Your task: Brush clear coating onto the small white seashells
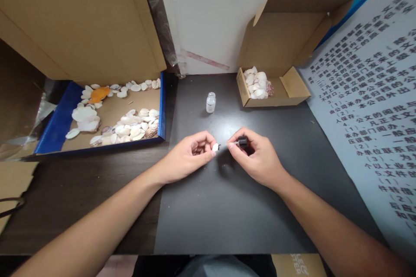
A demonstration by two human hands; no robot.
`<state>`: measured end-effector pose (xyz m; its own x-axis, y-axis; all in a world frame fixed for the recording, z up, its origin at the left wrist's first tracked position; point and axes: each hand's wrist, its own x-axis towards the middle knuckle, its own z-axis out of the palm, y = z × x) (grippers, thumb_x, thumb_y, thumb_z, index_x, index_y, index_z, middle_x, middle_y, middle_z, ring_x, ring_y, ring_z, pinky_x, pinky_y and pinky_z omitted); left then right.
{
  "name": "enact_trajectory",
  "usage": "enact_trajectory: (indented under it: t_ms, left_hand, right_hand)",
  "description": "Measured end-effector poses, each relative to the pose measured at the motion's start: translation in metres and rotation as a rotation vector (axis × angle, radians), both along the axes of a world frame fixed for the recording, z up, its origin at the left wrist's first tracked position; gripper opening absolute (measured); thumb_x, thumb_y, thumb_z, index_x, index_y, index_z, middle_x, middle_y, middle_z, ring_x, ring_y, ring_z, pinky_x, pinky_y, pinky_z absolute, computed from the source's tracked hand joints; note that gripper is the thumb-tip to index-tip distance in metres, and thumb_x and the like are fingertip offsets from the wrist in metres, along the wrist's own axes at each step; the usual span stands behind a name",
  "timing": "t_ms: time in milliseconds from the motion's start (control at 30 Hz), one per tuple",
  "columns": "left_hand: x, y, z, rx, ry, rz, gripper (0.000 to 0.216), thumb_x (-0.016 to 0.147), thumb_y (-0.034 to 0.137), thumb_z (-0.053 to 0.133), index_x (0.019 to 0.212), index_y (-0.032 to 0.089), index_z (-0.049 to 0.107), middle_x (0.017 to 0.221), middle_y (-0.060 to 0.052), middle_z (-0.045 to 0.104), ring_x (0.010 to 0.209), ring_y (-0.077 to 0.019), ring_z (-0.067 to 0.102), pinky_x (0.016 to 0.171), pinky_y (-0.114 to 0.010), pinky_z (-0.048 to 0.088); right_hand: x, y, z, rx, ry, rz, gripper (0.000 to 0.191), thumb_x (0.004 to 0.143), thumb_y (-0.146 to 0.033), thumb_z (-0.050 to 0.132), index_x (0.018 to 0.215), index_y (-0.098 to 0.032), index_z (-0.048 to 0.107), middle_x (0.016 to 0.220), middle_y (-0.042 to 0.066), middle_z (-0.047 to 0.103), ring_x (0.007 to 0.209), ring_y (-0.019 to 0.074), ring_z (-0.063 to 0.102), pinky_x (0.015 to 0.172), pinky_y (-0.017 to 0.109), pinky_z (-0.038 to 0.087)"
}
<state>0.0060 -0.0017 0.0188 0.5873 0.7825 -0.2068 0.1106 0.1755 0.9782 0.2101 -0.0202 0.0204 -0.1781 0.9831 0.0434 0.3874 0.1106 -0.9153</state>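
Observation:
My left hand (pixel 195 156) pinches a small white shell (pixel 215 147) between thumb and fingertips; a tiny dark piece (pixel 219 146) shows at its right edge. Facing it, my right hand (pixel 255 153) grips a black bottle cap (pixel 242 141) with a thin applicator stem pointing left at the shell. A narrow gap seems to part the stem's tip from the shell, though the tip is blurred. Behind both hands stands a small clear bottle (pixel 211 103), upright and uncapped, with a printed label. My right hand's lower fingers are partly hidden behind the palm.
On the left, a blue-edged cardboard box (pixel 162 108) holds many white shells (pixel 130 127) and an orange shell (pixel 99 94). A smaller cardboard box (pixel 276 102), lid raised, holds shells (pixel 256 83) at back right. A printed sheet (pixel 367 108) slopes along the right side of the dark mat (pixel 208 216).

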Motion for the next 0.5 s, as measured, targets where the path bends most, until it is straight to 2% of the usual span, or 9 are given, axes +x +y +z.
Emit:
enact_trajectory:
  t_ms: [200, 400, 500]
  left_hand:
    - [0.0020, -0.0005, 0.0013, -0.009, 0.023, -0.008, 0.021, 0.089, 0.035, 0.061, 0.088, 0.017, 0.051, 0.071, 0.006, 0.043, 0.064, -0.0093, 0.036, 0.061, -0.022, 0.030]
    - [0.0020, -0.0013, 0.0004, -0.015, 0.042, -0.005, 0.022, 0.089, 0.038, 0.061, 0.088, 0.018, 0.051, 0.071, 0.006, 0.044, 0.063, -0.0097, 0.036, 0.060, -0.023, 0.031]
    - [0.0014, -0.0012, 0.0001, -0.019, 0.028, -0.009, 0.023, 0.089, 0.038, 0.062, 0.087, 0.018, 0.051, 0.070, 0.006, 0.044, 0.062, -0.0095, 0.036, 0.059, -0.023, 0.031]
  right_hand:
    - [0.0008, -0.0016, 0.0035, -0.008, 0.024, 0.044, 0.014, 0.086, -0.028, 0.059, 0.075, -0.020, 0.058, 0.058, -0.004, 0.053, 0.050, 0.0100, 0.046, 0.049, 0.022, 0.036]
    - [0.0003, -0.0015, 0.0022, 0.002, -0.017, -0.047, 0.010, 0.084, -0.026, 0.060, 0.076, -0.021, 0.056, 0.056, -0.005, 0.050, 0.049, 0.0100, 0.043, 0.048, 0.023, 0.035]
    - [0.0007, -0.0017, 0.0022, 0.006, 0.015, -0.015, 0.012, 0.085, -0.027, 0.058, 0.075, -0.021, 0.056, 0.058, -0.004, 0.052, 0.051, 0.0109, 0.046, 0.049, 0.023, 0.037]
